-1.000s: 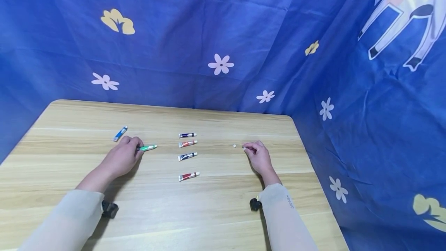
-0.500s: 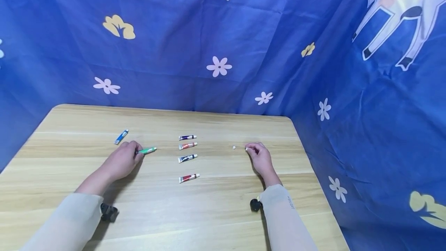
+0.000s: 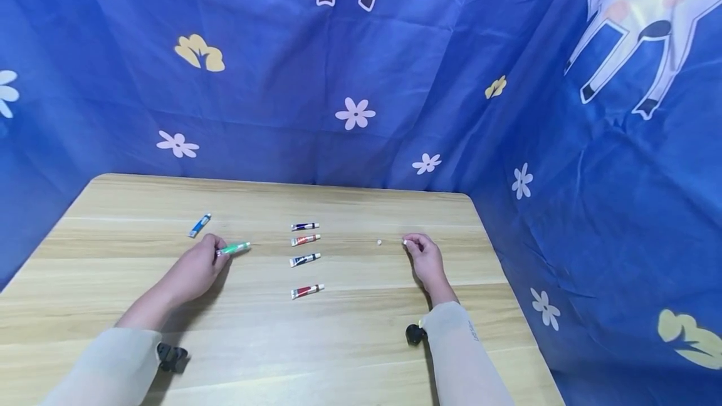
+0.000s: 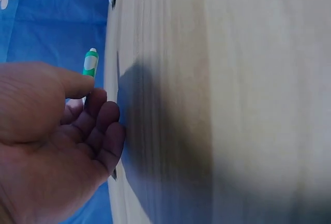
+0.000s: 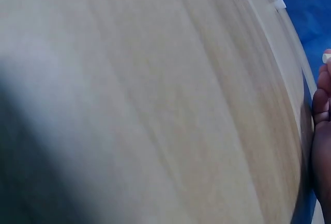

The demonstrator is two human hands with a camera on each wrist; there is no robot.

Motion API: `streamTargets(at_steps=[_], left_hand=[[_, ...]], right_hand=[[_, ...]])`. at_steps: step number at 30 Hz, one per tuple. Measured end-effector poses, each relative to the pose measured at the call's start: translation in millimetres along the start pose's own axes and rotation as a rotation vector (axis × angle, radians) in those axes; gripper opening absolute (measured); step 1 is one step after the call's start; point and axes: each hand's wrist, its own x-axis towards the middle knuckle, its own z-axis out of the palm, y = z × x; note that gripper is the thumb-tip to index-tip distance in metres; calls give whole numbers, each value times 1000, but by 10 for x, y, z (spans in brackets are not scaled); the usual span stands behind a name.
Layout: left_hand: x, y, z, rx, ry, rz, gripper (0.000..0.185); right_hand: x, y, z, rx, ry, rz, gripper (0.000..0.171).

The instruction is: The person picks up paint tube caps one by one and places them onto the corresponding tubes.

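1. While the left hand rests low on the wooden table, its thumb and curled fingers pinch the tail end of a green paint tube, so the nozzle end points right, toward the other hand; the left wrist view shows the thumb pressed against the tube.
2. The right hand sits near the table's right side with fingers curled inward, pinching a small white cap at the fingertips; the right wrist view catches only the fingertips and a sliver of the cap.
3. A second small white cap lies loose on the wood just left of the right hand, apart from it, seemingly parked within easy reach.
4. Between the hands, four paint tubes lie in a rough column, all pointing the same way: a dark blue one farthest from the person, then a red one, another dark blue one, and a dark red one nearest, set a little apart from the rest.
5. A light blue tube lies on its own beyond the left hand, angled, well apart from the column.
6. Blue printed cloth hangs behind and to the right of the table.
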Motion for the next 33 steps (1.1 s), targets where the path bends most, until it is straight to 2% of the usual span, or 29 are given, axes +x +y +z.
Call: streamTargets(at_steps=[5, 9, 14, 17, 22, 29, 33], left_hand=[[-89, 16, 15, -18, 18, -24, 20], [-167, 32, 36, -39, 10, -55, 21], [-249, 47, 65, -49, 25, -76, 21], [-285, 55, 70, -62, 38, -89, 21], [-365, 94, 84, -97, 40, -112, 24], [-462, 205, 116, -151, 74, -118, 28], [-516, 273, 148, -186, 77, -129, 28]], right_hand=[[9, 15, -17, 87, 3, 57, 18], [26, 20, -8, 221, 8, 83, 21], [38, -24, 19, 393, 5, 80, 22], [13, -62, 37, 442, 29, 74, 24], [-90, -112, 69, 522, 71, 69, 27], [-259, -161, 136, 724, 93, 97, 31], [-367, -166, 189, 779, 108, 115, 34]])
